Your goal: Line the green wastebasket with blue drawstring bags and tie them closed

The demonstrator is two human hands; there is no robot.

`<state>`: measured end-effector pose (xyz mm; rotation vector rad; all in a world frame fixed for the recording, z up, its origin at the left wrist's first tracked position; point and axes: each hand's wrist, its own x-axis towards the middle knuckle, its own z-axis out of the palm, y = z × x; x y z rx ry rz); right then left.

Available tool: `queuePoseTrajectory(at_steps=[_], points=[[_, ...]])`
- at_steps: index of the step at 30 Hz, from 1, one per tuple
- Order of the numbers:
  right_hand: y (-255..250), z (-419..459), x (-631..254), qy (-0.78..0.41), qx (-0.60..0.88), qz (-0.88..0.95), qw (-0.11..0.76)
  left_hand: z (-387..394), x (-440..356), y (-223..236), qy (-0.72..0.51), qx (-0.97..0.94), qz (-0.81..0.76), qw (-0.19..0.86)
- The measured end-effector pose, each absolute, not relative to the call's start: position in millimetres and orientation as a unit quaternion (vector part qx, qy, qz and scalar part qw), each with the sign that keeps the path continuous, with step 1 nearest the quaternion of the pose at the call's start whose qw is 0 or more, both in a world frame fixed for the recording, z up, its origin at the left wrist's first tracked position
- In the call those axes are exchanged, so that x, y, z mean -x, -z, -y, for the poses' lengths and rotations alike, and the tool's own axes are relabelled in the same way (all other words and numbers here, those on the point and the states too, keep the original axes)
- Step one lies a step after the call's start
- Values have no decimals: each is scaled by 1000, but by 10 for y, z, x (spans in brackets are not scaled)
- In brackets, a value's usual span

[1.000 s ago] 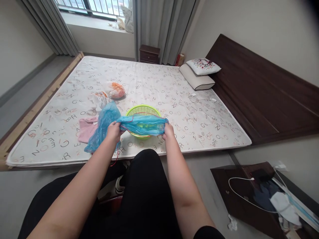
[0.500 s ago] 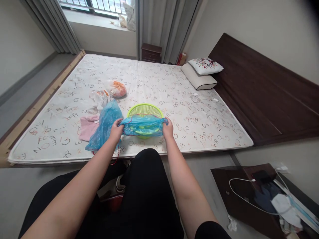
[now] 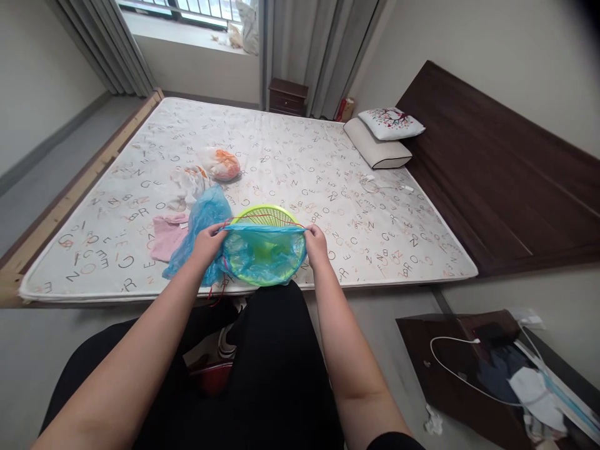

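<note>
A translucent blue plastic bag [image 3: 244, 256] with a red drawstring is stretched between my two hands. My left hand [image 3: 209, 242] pinches its edge on the left, and my right hand [image 3: 317, 244] pinches the opposite edge. The bag's taut upper edge crosses a lime-green plastic basket [image 3: 265, 212], with the film lying over the basket's near part. The far rim stays uncovered. Beside my left hand, another bunched blue plastic bag [image 3: 206, 209] lies on the mattress; whether it joins the held one I cannot tell.
On the mattress [image 3: 290, 156] lie a pink cloth [image 3: 169, 237], a white plastic bag [image 3: 187, 184], an orange-and-white bag [image 3: 224, 165], a cable [image 3: 370, 184] and stacked pillows [image 3: 391, 124]. A dark headboard [image 3: 469, 169] stands at right. A cluttered dark bedside cabinet [image 3: 422, 350] is at lower right.
The held bag has opened out from a narrow gathered strip into a wider sheet, its lower part dropping toward my knee over the basket. My hands have moved slightly apart. The basket appears nearer me.
</note>
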<state>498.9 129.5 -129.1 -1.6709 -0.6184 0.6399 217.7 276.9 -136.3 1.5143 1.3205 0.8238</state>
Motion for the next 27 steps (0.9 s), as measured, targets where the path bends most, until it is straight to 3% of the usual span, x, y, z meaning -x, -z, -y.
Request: queuePoseTrajectory(at_steps=[7, 11, 16, 22, 24, 27], points=[[1052, -1250, -4821, -239, 793, 364, 425, -2707, -2101, 1265, -304, -674, -541, 400], [955, -1281, -4773, -180, 793, 411, 412, -2704, -2099, 1178, -299, -675, -547, 394], [810, -1277, -4730, -213, 824, 373, 370, -2642, -2129, 1025, -288, -668, -540, 424], [574, -1318, -4629, -177, 853, 420, 255, -2545, -2221, 798, -265, -722, -552, 322], [549, -1344, -4639, -201, 847, 427, 245, -2562, -2235, 793, -268, -715, -551, 336], [576, -1380, -4701, -261, 826, 436, 244, -2601, -2230, 866, -252, -669, -539, 446]])
